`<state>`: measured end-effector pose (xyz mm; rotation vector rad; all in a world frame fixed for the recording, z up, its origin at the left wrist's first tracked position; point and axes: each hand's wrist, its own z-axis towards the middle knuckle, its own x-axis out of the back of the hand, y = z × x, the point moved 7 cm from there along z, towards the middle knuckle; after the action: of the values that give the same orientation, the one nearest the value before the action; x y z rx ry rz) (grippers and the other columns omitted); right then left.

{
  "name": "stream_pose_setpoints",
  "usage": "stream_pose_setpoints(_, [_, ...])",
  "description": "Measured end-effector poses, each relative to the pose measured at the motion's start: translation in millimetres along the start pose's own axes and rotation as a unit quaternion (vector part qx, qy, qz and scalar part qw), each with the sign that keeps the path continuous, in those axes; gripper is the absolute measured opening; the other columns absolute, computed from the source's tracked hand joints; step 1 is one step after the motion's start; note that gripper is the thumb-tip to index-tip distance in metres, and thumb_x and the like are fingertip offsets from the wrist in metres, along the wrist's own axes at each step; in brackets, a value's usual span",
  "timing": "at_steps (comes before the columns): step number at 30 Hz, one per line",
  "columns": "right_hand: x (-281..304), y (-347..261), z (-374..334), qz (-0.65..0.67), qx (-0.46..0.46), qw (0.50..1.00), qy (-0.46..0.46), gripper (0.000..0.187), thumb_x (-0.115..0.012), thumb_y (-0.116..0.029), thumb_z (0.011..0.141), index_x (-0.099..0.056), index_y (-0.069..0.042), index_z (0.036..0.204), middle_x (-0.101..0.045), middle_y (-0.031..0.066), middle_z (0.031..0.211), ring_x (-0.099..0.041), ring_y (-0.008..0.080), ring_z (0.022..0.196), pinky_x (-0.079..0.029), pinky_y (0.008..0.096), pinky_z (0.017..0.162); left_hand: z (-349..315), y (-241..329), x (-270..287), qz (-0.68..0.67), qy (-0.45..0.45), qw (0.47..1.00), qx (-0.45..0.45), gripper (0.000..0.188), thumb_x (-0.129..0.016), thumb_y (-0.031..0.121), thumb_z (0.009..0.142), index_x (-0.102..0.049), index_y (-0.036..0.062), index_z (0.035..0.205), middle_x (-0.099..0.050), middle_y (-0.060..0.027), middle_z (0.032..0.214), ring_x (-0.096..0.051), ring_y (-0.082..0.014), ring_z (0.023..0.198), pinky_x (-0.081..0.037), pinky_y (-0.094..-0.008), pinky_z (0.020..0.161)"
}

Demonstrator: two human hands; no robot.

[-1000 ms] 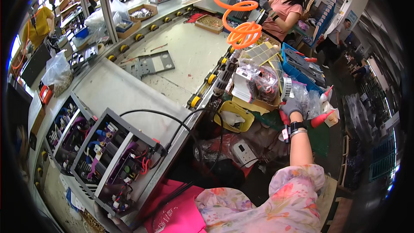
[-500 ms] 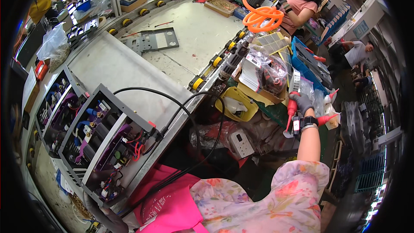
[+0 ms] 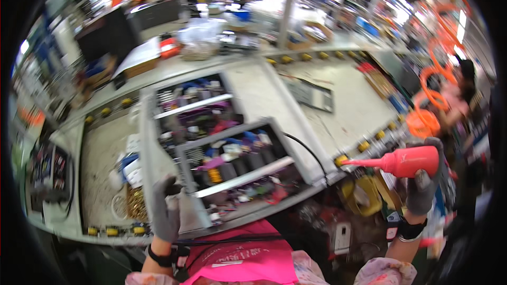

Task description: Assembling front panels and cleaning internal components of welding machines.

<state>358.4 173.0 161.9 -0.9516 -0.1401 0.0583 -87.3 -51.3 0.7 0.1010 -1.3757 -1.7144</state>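
My right hand (image 3: 422, 192), in a grey glove, grips a red squeeze bottle (image 3: 417, 161) raised over the right side of the bench. The bottle lies about level, its long thin nozzle pointing left. My left hand (image 3: 166, 211), also gloved, is beside the left edge of the nearer electronics unit (image 3: 245, 166); its fingers are apart and hold nothing. That unit is an open dark metal case with a pale crossbar, purple parts, capacitors and wires inside. A similar unit (image 3: 195, 103) stands just behind it. Motion blurs the picture.
A black cable (image 3: 309, 150) curves from the nearer unit over the bench edge. A flat grey metal panel (image 3: 309, 94) lies on the line beyond. Brass-coloured small parts (image 3: 136, 204) sit left of my left hand. A yellow bin (image 3: 364, 195) is below the right edge; an orange coiled hose (image 3: 422, 121) hangs at right.
The view has swung left. My right hand has picked up the red bottle from the clutter and lifted it, turning it level. My left hand has come up beside the nearer unit.
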Motion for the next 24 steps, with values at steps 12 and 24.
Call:
stream_pose_setpoints(12, [-442,-6,115,0.008,0.217,0.921,-0.324,0.043,-0.075,-0.019,0.067,-0.056,-0.005,0.104,-0.063,0.0125,0.091,-0.063,0.0238,0.083,-0.051,0.0343,0.076,81,-80,16,-0.05,0.042,0.994,0.083,0.046,-0.055,0.023,0.093,-0.042,-0.0028,0.13,-0.058,-0.0192,0.112,-0.06,-0.0238,0.1,-0.049,-0.0331,0.085])
stream_pose_setpoints(24, [-529,39,106,0.002,0.277,0.884,-0.376,0.041,-0.076,-0.019,0.069,-0.053,-0.006,0.1,-0.062,0.0158,0.087,-0.063,0.033,0.081,-0.051,0.0368,0.073,77,-120,-11,-0.16,0.049,0.982,0.093,0.044,-0.052,0.022,0.095,-0.039,-0.0009,0.13,-0.058,-0.0139,0.112,-0.06,-0.0175,0.092,-0.048,-0.0306,0.082])
